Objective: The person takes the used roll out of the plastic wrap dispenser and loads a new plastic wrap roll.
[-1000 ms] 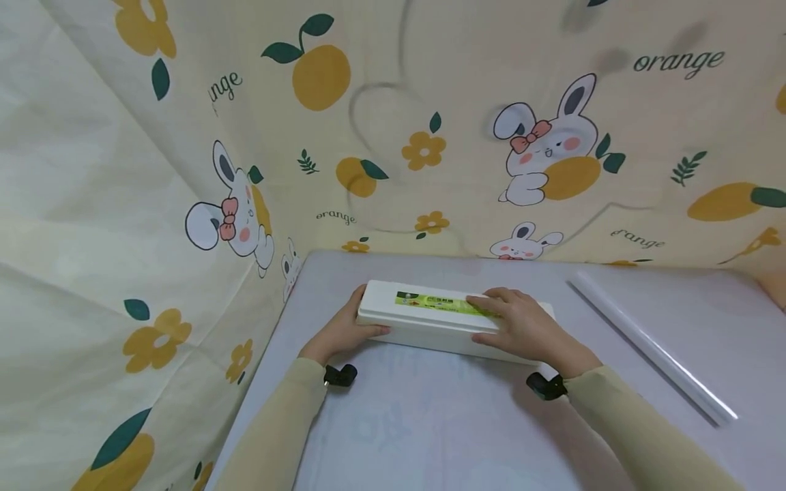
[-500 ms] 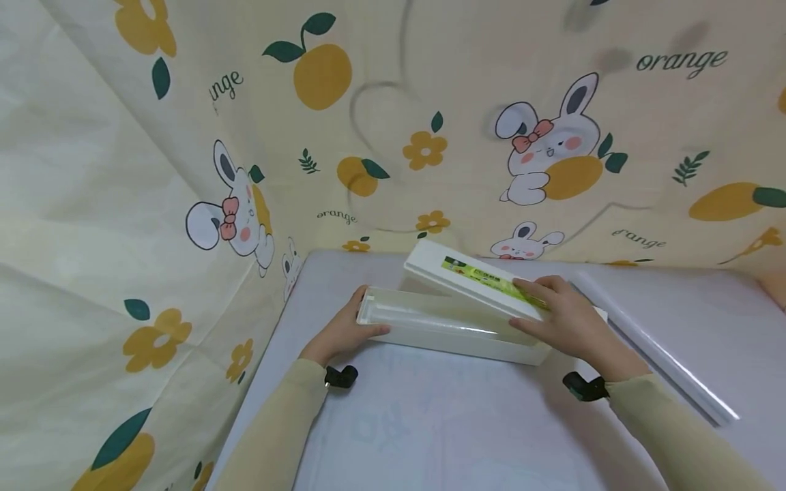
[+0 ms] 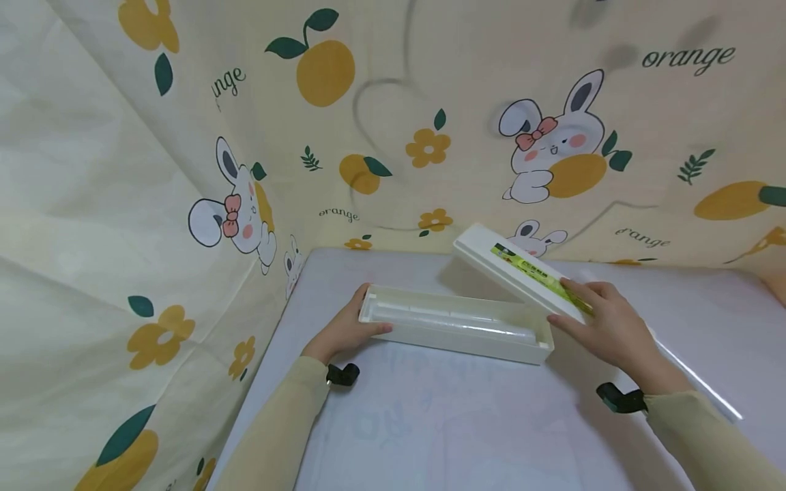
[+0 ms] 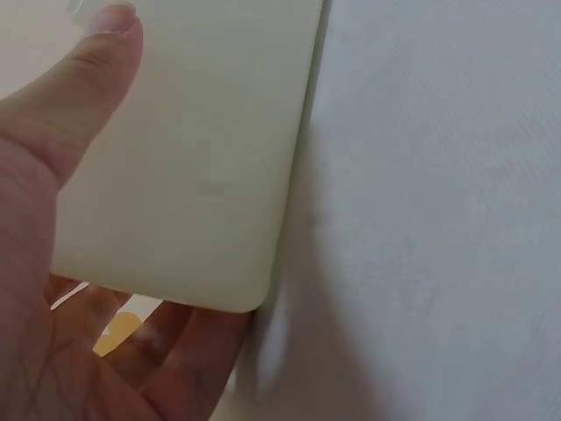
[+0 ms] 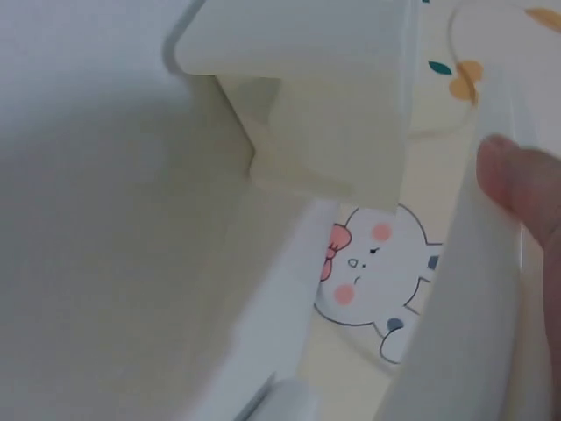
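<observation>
In the head view a long white plastic box (image 3: 467,348) lies on the table with its top off. Inside it is a roll of clear plastic film (image 3: 448,322). My left hand (image 3: 346,331) grips the box's left end, thumb on the front wall; the left wrist view shows the thumb on the box wall (image 4: 193,167) and fingers round its end. Right of the box, my right hand (image 3: 614,334) holds the white lid (image 3: 485,254) with its yellow-green label, raised and tilted. The right wrist view shows my thumb against the lid (image 5: 465,289), with the box's open end (image 5: 342,123) beyond.
A long, shiny transparent roll or tube (image 3: 700,375) lies slantwise at the right, partly hidden by my right arm. A curtain (image 3: 467,61) printed with rabbits and oranges hangs behind and left of the white-covered table (image 3: 430,423).
My right hand has lifted the lid off the box and carried it to the right, uncovering the roll inside. My left hand stays on the box's left end.
</observation>
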{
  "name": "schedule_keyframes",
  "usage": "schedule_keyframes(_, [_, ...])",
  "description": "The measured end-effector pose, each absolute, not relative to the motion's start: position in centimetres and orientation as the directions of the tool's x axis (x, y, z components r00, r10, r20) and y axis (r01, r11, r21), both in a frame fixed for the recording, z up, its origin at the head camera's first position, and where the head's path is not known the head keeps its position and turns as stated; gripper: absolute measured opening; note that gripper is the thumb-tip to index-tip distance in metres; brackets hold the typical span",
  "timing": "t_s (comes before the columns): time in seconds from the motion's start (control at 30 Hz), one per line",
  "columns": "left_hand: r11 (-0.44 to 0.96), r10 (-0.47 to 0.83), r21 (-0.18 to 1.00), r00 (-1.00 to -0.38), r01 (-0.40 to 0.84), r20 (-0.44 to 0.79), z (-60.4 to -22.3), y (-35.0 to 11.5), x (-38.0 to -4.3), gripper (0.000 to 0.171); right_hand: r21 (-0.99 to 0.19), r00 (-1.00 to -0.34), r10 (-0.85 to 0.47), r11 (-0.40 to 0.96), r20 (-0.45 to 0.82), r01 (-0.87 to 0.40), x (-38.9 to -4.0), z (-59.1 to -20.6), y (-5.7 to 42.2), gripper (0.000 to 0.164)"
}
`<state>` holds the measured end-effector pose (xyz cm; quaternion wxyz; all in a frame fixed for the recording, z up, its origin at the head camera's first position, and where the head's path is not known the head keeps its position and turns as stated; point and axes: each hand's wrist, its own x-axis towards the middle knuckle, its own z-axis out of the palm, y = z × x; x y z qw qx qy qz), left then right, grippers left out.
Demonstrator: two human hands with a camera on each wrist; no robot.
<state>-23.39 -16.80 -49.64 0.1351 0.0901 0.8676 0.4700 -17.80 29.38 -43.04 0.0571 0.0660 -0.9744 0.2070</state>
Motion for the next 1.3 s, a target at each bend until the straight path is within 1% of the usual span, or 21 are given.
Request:
schedule_keyframes(0.27, [0.544, 0.274, 0.839, -0.949, 0.021, -0.153, -49.8, -16.8, -23.3, 0.105, -0.398, -0.994, -0.004, 0.916, 0.105, -0.045, -16.8, -43.6, 30.5, 0.090])
schedule_keyframes(0.57, [0.539, 0.276, 0.842, -0.948, 0.017, -0.157, -49.8, -16.9, -23.2, 0.102, -0.401, -0.994, 0.029, 0.916, 0.109, -0.017, -16.0, -44.4, 31.3, 0.088])
schedule_keyframes(0.9, [0.543, 0.268, 0.839, -0.951, 0.019, -0.152, -49.9, -16.9, -23.2, 0.108, -0.395, -0.990, 0.071, 0.919, 0.124, 0.016, -15.2, -46.0, 31.5, 0.087])
schedule_keyframes(1.07, [0.555, 0.265, 0.832, -0.949, 0.007, -0.169, -50.2, -16.9, -23.1, 0.111, -0.407, -0.989, 0.103, 0.912, 0.104, 0.053, -14.8, -46.8, 31.4, 0.088])
schedule_keyframes(1.3, [0.557, 0.275, 0.830, -0.951, 0.039, -0.139, -49.9, -16.7, -23.2, 0.106, -0.409, -0.987, 0.130, 0.909, 0.099, 0.079, -14.7, -47.4, 31.6, 0.088])
